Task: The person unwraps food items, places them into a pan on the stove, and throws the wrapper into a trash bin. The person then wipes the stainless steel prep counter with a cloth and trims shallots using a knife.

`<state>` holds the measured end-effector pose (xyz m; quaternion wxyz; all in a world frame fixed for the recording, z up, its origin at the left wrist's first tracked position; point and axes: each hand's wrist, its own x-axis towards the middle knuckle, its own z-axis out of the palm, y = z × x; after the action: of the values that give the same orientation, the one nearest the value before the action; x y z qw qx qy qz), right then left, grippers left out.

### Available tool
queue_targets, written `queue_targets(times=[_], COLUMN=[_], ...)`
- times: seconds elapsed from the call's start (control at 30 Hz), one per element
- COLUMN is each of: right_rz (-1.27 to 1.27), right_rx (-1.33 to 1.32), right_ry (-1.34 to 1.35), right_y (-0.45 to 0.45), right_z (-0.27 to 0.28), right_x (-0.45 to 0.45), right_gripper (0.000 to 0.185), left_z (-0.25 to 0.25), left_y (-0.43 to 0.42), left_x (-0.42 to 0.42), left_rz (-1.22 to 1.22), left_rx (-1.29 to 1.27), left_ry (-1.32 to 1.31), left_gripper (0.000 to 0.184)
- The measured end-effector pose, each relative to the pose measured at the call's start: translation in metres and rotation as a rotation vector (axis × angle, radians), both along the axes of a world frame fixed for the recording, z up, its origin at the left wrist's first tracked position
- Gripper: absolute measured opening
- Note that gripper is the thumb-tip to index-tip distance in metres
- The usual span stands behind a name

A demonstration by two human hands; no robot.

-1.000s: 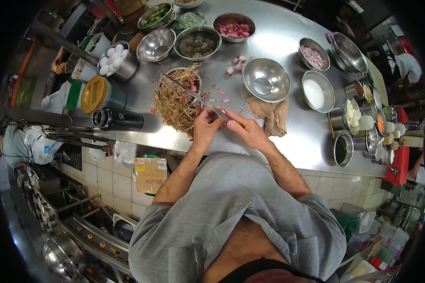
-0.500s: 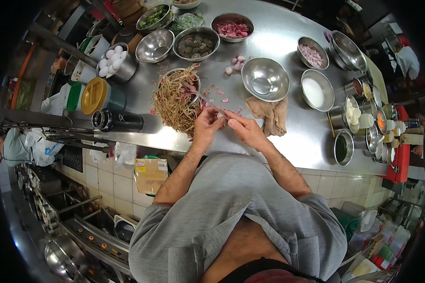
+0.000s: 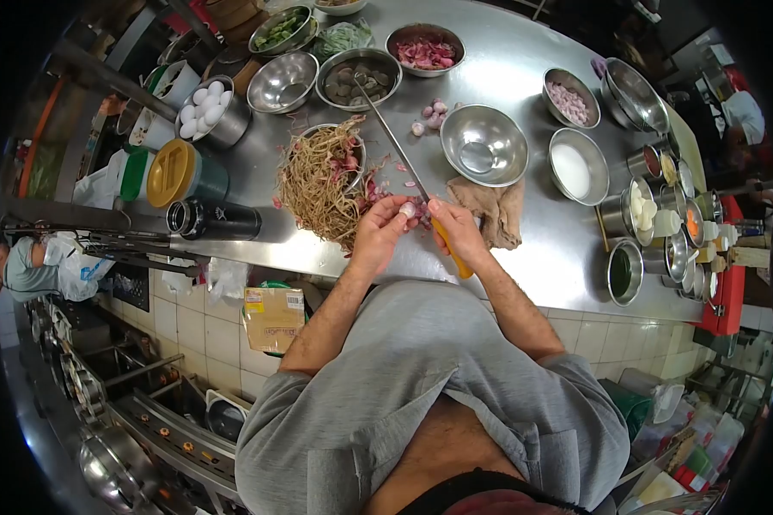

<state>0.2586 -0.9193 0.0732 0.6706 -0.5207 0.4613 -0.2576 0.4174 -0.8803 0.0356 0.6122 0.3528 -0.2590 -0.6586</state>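
My left hand (image 3: pixel 381 233) pinches a small pale-pink shallot (image 3: pixel 408 209) between thumb and fingertips above the steel table's near edge. Close beside it, my right hand (image 3: pixel 457 228) is wrapped round the yellow-orange handle of a knife (image 3: pixel 394 139). Its long narrow blade points away from me and to the left. Just left of my hands, a heap of shallots with dry, stringy tops (image 3: pixel 318 193) spills over a steel bowl. Pink skins lie scattered under and beyond my fingers. Farther out, several peeled shallots (image 3: pixel 436 110) sit on the metal next to a shiny steel bowl (image 3: pixel 484 146).
A brown cloth (image 3: pixel 492 210) lies right of my right hand. Bowls hold pink skins (image 3: pixel 425 53), chopped shallots (image 3: pixel 569 101) and something white (image 3: pixel 571 167). A black bottle (image 3: pixel 215 221) and a pot of eggs (image 3: pixel 208 110) stand left. Sauce containers (image 3: pixel 661 225) crowd the right end.
The knife's blade has swung up into plain view, pointing away. My right hand has turned and drawn slightly apart from the shallot, which now shows more clearly in my left fingers.
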Motion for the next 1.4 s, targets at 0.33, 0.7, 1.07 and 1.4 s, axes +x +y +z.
queue_targets(times=[0.33,0.7,1.07,1.4], right_rz=[-0.067,0.072,0.181,0.270], right_rx=[-0.056,-0.088,-0.588,-0.370], right_ry=[0.020,-0.023,0.123,0.360], right_y=[0.000,0.011,0.008,0.009], right_z=[0.005,0.011,-0.016,0.013], right_x=[0.003,0.002,0.006,0.003], right_gripper=[0.054,0.057,0.060,0.055], left_z=[-0.007,-0.012,-0.004,-0.002], left_y=[-0.003,-0.005,-0.002,-0.001], left_x=[0.001,-0.001,0.002,-0.002], left_rz=[0.075,0.145,0.125,0.152], left_rx=[0.050,0.066,0.018,-0.018], left_ry=[0.144,0.216,0.147,0.112], left_gripper=[0.022,0.023,0.022,0.019])
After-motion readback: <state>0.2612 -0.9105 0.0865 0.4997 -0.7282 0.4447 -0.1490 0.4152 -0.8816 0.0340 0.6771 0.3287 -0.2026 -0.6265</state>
